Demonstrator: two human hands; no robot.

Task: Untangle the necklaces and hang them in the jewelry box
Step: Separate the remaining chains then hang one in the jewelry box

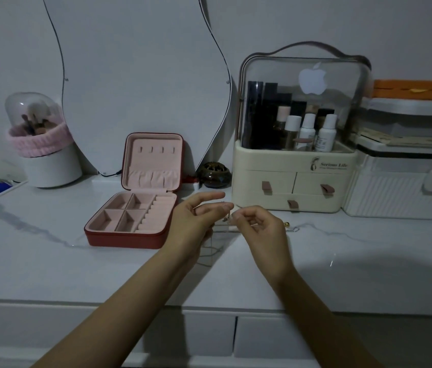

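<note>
Red jewelry box (135,208) stands open on the worktop (37,248). Just right of it, left hand (196,216) and right hand (260,227) pinch a thin necklace (227,217) between curled fingers (238,215).

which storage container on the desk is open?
The red jewelry box, lid propped up showing pink lining. The cream cosmetics organizer and dome-lidded brush holder are closed.
</note>
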